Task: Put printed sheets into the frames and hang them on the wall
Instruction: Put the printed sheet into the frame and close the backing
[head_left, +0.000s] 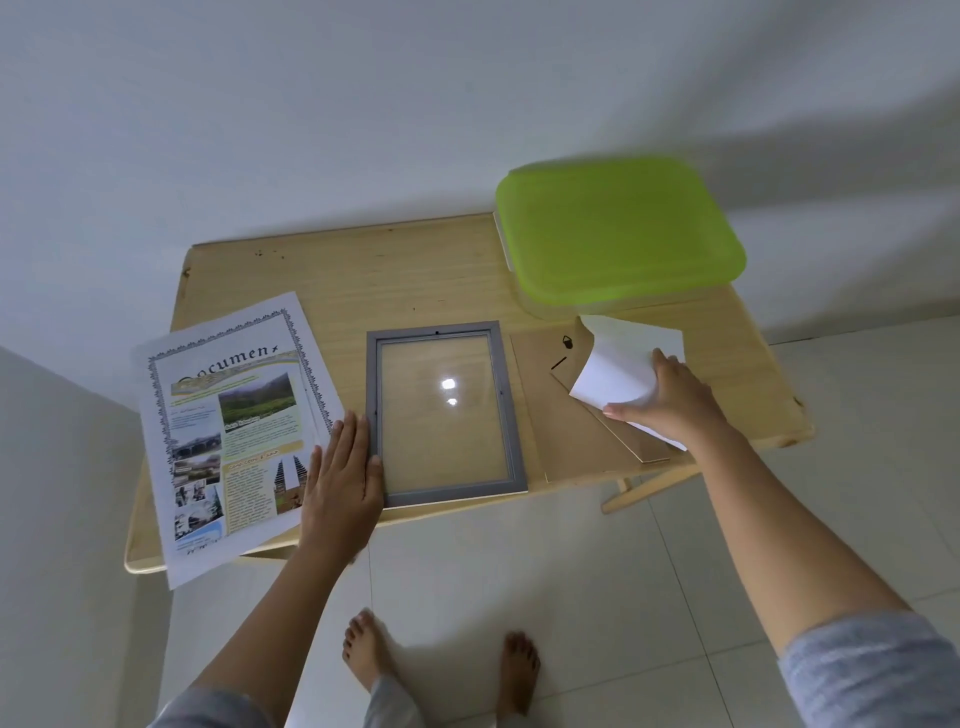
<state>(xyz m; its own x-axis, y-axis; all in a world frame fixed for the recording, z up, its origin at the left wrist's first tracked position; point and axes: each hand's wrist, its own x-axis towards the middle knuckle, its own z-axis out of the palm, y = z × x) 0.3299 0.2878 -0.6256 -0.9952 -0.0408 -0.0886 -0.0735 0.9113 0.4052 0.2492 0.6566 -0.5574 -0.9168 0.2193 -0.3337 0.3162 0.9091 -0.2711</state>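
Observation:
A grey picture frame (442, 332) lies flat in the middle of the wooden table (343, 275), its glass showing the wood beneath. To its left lies a stack of printed sheets (228, 415) with pictures and a decorated border. My left hand (343, 478) rests flat, fingers together, across the sheets' right edge and the frame's left edge. Right of the frame lies the brown backing board (566, 436) with its stand. My right hand (667, 397) holds a curled white sheet (618, 364) over that board.
A clear plastic box with a green lid (618, 228) stands at the table's back right corner, overhanging the edge. A white wall rises behind the table. White floor tiles and my bare feet lie below the near edge.

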